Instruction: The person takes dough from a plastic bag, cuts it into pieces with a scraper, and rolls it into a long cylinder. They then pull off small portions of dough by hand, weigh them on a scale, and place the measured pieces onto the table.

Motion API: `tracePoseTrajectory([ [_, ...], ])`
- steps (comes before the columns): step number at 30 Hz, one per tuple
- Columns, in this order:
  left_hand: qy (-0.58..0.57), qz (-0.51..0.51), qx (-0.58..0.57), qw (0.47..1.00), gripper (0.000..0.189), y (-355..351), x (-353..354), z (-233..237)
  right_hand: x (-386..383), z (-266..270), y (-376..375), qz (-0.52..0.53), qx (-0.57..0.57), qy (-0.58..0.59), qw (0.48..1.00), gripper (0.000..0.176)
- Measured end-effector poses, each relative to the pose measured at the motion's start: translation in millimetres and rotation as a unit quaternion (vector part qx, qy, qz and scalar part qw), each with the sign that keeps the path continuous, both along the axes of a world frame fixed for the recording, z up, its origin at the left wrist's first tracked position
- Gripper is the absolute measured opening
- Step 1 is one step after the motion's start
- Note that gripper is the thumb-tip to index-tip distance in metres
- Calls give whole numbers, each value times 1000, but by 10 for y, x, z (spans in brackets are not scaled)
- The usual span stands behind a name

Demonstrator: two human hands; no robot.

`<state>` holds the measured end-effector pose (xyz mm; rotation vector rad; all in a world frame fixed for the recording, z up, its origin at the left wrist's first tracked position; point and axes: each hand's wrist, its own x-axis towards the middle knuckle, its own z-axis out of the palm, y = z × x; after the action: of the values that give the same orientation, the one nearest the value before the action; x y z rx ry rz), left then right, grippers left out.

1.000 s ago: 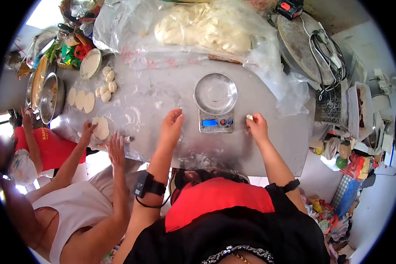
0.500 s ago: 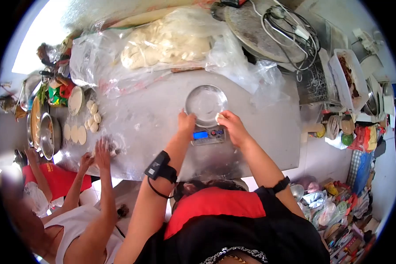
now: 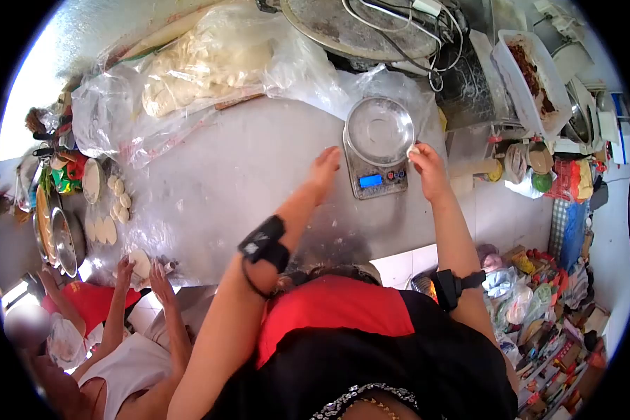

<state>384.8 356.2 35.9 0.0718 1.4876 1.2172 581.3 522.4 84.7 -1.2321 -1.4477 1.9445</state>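
A kitchen scale (image 3: 379, 189) with a lit blue display sits on the metal table. On top of it rests a round steel pan (image 3: 379, 131) with nothing in it. My right hand (image 3: 430, 173) is at the pan's right edge, its thumb and finger closed on a small white piece of dough (image 3: 413, 150). To the left of the scale, my left hand (image 3: 324, 173) is held out with its fingers stretched, apart from the pan and holding nothing.
A large dough mass (image 3: 206, 63) lies under clear plastic at the back. Dough balls (image 3: 120, 199) and flat rounds (image 3: 102, 231) are at the left, near a co-worker's hands (image 3: 162, 281) and a dough disc (image 3: 140, 264). A white tub (image 3: 532, 80) stands at the right.
The scale and its pan have shifted right across the table. My left hand has come away from the pan; my right hand stays by its edge. A flat dough disc now shows by the co-worker's hands.
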Motion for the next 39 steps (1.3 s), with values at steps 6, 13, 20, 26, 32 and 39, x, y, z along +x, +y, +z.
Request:
tracePoseTrajectory([
  [6, 116, 141, -85, 980, 37, -1224, -299, -42, 599, -396, -366, 85, 175, -215, 957, 16],
  [13, 108, 178, -170, 963, 38, -2139, -177, 77, 337, -49, -829, 235, 504, -182, 811, 13],
  [20, 75, 210, -167, 960, 35, -2434, 85, 167, 289, -104, -810, 256, 532, -232, 773, 11],
  [26, 84, 193, -140, 967, 41, -2644, 85, 139, 198, -131, -881, 272, 525, -274, 759, 11],
  [32, 85, 223, -103, 966, 30, -2755, -162, -8, -50, -51, -1082, 299, 441, -315, 785, 12],
  [39, 78, 222, -94, 967, 37, -2505, -891, 98, -1331, 87, -1361, 318, 315, -165, 879, 19],
])
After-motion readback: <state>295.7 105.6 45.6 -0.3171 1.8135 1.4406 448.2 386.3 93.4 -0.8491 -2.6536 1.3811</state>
